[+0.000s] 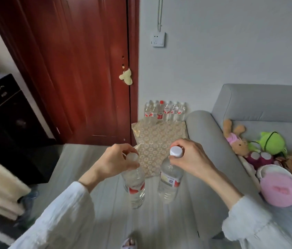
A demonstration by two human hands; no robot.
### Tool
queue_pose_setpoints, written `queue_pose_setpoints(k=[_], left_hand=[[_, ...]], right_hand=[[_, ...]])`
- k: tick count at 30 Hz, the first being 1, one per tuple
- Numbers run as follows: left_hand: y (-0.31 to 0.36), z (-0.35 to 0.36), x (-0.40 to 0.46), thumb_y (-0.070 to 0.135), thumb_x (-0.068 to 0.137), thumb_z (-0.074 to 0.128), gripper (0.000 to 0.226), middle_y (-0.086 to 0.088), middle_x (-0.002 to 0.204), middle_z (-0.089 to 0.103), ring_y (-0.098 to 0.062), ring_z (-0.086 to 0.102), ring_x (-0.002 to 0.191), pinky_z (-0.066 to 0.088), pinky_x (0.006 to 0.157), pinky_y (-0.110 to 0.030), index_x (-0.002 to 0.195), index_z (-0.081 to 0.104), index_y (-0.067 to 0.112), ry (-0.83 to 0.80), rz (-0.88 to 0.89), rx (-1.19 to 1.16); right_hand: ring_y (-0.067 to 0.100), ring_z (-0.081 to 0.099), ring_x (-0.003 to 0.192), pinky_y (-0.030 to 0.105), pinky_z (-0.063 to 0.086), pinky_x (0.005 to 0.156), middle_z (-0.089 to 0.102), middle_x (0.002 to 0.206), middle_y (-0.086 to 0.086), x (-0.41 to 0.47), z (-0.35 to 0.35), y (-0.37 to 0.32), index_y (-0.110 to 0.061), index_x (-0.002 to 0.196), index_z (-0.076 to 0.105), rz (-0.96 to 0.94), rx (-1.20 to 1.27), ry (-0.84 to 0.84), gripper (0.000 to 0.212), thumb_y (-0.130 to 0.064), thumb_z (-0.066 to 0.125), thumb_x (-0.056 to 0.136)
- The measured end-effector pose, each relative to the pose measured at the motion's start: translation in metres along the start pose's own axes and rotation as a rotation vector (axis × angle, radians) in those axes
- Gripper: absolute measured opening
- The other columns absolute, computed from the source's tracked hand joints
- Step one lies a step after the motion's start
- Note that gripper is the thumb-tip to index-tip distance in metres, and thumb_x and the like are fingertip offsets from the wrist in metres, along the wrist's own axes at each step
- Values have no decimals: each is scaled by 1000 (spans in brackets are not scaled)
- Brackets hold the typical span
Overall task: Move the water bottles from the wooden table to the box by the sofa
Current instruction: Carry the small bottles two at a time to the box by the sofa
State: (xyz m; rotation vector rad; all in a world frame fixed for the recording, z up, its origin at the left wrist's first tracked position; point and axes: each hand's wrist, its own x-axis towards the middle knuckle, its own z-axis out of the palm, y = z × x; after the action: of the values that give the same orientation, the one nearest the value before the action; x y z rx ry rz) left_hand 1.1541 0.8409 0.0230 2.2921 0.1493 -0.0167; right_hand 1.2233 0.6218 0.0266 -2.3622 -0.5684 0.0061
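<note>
From the head camera, the left hand grips the white cap of a clear plastic water bottle with a red label, fingers curled round its neck. The right hand pinches the white cap of a second clear water bottle the same way. Both bottles hang upright above the grey floor. Ahead, a row of matching bottles stands behind a floral-patterned box, just beside the grey sofa's arm.

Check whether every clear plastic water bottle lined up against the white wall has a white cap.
No, one clear plastic water bottle in that row carries a red cap.
</note>
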Motion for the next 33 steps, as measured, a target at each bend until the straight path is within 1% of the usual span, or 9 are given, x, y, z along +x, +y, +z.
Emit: queue_pose_setpoints(k=[7, 10, 13, 17, 21, 24, 26, 30, 33], left_hand=[[-4, -22, 170, 19, 65, 76, 25, 14, 75, 60, 1, 55, 63, 39, 52, -2, 85, 63, 24, -84, 95, 54], [-3, -28, 235, 19, 64, 76, 27, 13, 78, 60, 0, 54, 65, 42, 56, -4, 87, 63, 23, -94, 125, 86], [-6, -27, 296, 20, 65, 78, 27, 15, 77, 59, 0, 54, 65, 40, 54, -2, 85, 61, 27, -90, 119, 50], [-13, -6, 376, 20, 66, 77, 26, 14, 76, 60, 0, 56, 67, 41, 54, -2, 85, 61, 26, -106, 73, -2], [-19, 27, 458, 19, 67, 75, 27, 13, 82, 59, -3, 56, 71, 43, 57, -3, 90, 62, 23, -168, 9, 18], [-21, 54, 518, 16, 67, 73, 27, 10, 87, 58, -3, 54, 72, 43, 58, -6, 92, 62, 20, -218, -28, 52], [-24, 71, 555, 14, 67, 72, 29, 2, 93, 56, -10, 53, 77, 41, 62, -11, 93, 62, 16, -226, -76, 79], [-38, 110, 616, 9, 67, 67, 29, -8, 101, 53, -18, 52, 83, 39, 59, -17, 94, 58, 13, -213, -169, 68], [-52, 131, 663, 10, 67, 67, 32, -5, 98, 50, -17, 49, 83, 37, 58, -14, 96, 54, 13, -215, -188, 73]], right_hand=[[16, 57, 82, 29, 46, 72, 61, 89, -1, 143, -1, 33, -23, 80, 60, 103, -21, 69, 18, -17, 66, 64], [16, 55, 81, 25, 40, 68, 58, 87, -3, 199, -4, 52, -24, 80, 58, 137, -24, 102, 18, -18, 67, 65], [15, 54, 80, 22, 37, 65, 55, 84, -5, 254, -3, 76, -24, 80, 58, 152, -16, 107, 18, -18, 66, 66], [13, 52, 79, 14, 34, 61, 52, 84, -7, 328, 2, 123, -23, 83, 58, 173, -19, 23, 21, -19, 70, 66], [17, 55, 83, 26, 44, 70, 58, 91, -1, 402, 7, 180, -20, 85, 59, 196, 5, -69, 22, -19, 70, 66], [16, 53, 81, 22, 38, 68, 54, 93, -1, 450, 12, 222, -18, 88, 57, 166, -11, -161, 22, -18, 69, 70], [15, 51, 83, 21, 36, 70, 51, 98, -1, 478, 16, 247, -18, 93, 55, 119, -64, -243, 22, -19, 67, 74], [22, 53, 89, 31, 44, 77, 49, 108, 3, 534, 25, 291, -16, 101, 52, 114, -131, -367, 23, -17, 60, 80], [24, 52, 93, 29, 42, 78, 48, 111, 6, 576, 38, 325, -13, 105, 51, 147, -146, -414, 25, -14, 58, 81]])
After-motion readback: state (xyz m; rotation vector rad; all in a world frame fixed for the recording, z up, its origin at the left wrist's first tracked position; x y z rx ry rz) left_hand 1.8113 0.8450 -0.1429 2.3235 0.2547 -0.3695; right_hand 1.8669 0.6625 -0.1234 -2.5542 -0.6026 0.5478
